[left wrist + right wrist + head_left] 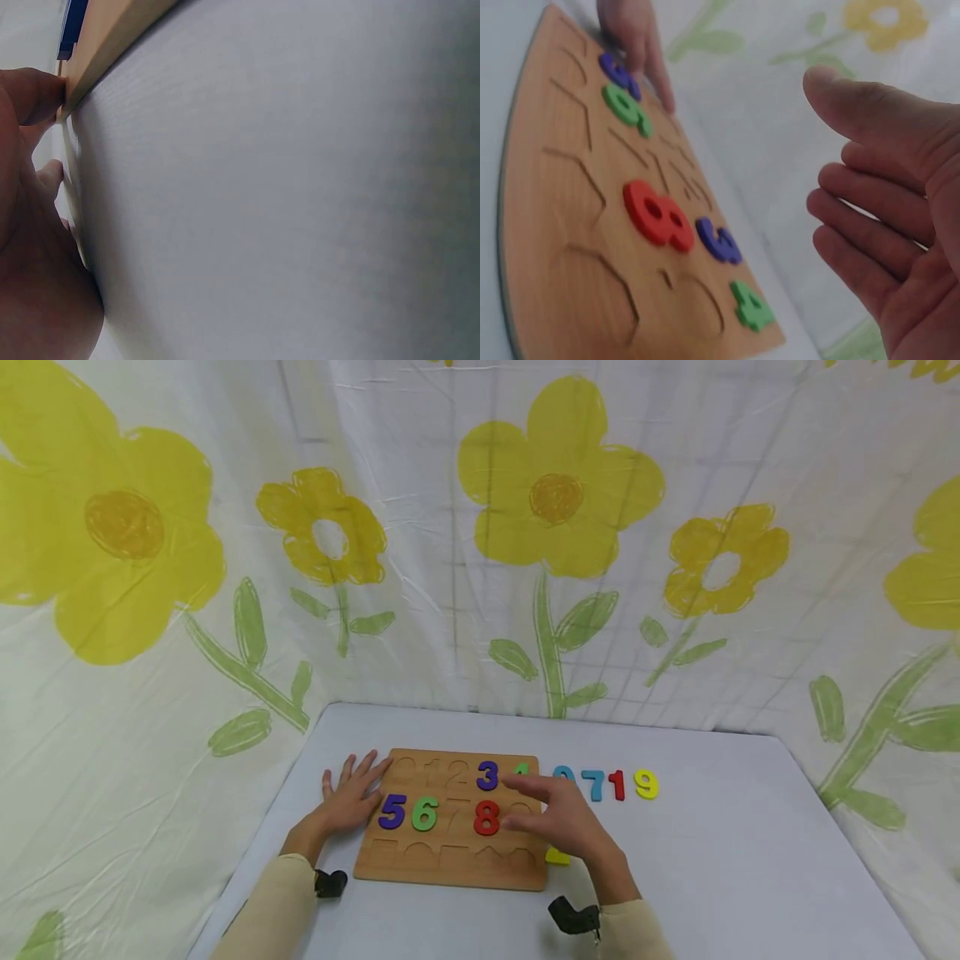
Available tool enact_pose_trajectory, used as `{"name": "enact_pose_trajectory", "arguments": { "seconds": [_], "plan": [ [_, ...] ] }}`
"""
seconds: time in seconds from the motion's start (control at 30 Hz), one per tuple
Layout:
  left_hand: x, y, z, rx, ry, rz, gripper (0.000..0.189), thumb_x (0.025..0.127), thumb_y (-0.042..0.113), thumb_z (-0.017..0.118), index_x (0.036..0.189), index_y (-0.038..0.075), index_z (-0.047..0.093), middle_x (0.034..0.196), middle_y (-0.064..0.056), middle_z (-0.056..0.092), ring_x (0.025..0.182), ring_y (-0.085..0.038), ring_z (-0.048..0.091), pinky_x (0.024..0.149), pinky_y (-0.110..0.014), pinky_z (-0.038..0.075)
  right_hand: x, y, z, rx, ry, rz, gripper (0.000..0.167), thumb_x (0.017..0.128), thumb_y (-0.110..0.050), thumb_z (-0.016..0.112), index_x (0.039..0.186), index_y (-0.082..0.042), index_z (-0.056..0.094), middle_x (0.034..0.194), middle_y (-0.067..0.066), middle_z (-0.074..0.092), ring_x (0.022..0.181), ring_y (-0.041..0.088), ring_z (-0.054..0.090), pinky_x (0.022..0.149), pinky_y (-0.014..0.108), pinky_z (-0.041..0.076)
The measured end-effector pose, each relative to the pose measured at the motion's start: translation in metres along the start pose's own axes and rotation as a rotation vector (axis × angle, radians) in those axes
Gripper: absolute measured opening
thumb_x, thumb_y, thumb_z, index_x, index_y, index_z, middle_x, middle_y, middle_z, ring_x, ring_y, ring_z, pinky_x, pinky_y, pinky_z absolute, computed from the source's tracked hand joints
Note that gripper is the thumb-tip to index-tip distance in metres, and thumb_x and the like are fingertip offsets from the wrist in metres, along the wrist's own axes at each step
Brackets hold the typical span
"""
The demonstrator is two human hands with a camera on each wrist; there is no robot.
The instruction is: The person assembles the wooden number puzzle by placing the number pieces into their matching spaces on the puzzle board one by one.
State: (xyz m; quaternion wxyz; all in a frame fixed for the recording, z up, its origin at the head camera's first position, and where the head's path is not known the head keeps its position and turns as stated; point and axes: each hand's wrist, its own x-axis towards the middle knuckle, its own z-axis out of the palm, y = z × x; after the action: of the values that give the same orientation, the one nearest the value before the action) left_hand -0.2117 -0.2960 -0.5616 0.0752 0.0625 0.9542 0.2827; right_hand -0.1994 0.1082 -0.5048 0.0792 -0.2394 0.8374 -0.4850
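Note:
A wooden number puzzle board (453,872) lies on the white table. My left hand (351,802) is at its left edge with the fingers spread; in the left wrist view, a fingertip (41,94) touches the board's side. Over the board's right end hovers my right hand (566,818), thumb and fingers apart, holding nothing. On the board are a purple 3 (487,776), a green 4 (751,306), a purple 5 (392,812), a green 6 (424,814) and a red 8 (487,817). Other recesses show bare wood.
Right of the board lie a partly hidden blue number (563,772), a blue 7 (594,783), a red 1 (617,785) and a yellow 9 (646,784). A yellow piece (557,857) peeks out below my right hand. A flowered curtain (420,635) hangs behind the table.

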Motion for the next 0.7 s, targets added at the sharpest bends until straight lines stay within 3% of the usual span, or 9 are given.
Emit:
{"name": "enact_pose_trajectory", "arguments": {
  "seconds": [0.33,0.47,0.7],
  "plan": [
    [0.002,0.0,0.0,0.036,-0.027,-0.024,0.064,0.113,0.022,0.053,0.173,0.014,0.032,0.183,-0.024,0.012,0.166,-0.059,-0.007,0.121,-0.084,-0.017,-0.03,0.029,-0.027,-0.035,0.035,0.031,0.056,0.09,-0.026,0.092,0.143,-0.018,0.074,0.145,0.005,0.074,0.139,0.034,0.068,0.114,0.061,0.053],
    [0.002,0.001,-0.001,0.032,-0.024,-0.019,0.064,0.113,0.021,0.053,0.173,0.013,0.033,0.183,-0.024,0.012,0.165,-0.06,-0.006,0.12,-0.084,-0.017,-0.041,0.036,-0.036,-0.06,0.057,0.052,0.055,0.09,-0.028,0.093,0.141,-0.022,0.075,0.143,0.002,0.075,0.137,0.035,0.07,0.112,0.061,0.055],
    [0.003,-0.002,0.001,0.032,-0.029,-0.018,0.064,0.113,0.022,0.053,0.173,0.014,0.032,0.183,-0.024,0.011,0.165,-0.059,-0.007,0.12,-0.084,-0.018,-0.057,0.047,-0.048,-0.11,0.065,0.084,0.057,0.089,-0.029,0.093,0.142,-0.015,0.075,0.141,0.006,0.077,0.133,0.035,0.072,0.109,0.06,0.057]
  ]
}}
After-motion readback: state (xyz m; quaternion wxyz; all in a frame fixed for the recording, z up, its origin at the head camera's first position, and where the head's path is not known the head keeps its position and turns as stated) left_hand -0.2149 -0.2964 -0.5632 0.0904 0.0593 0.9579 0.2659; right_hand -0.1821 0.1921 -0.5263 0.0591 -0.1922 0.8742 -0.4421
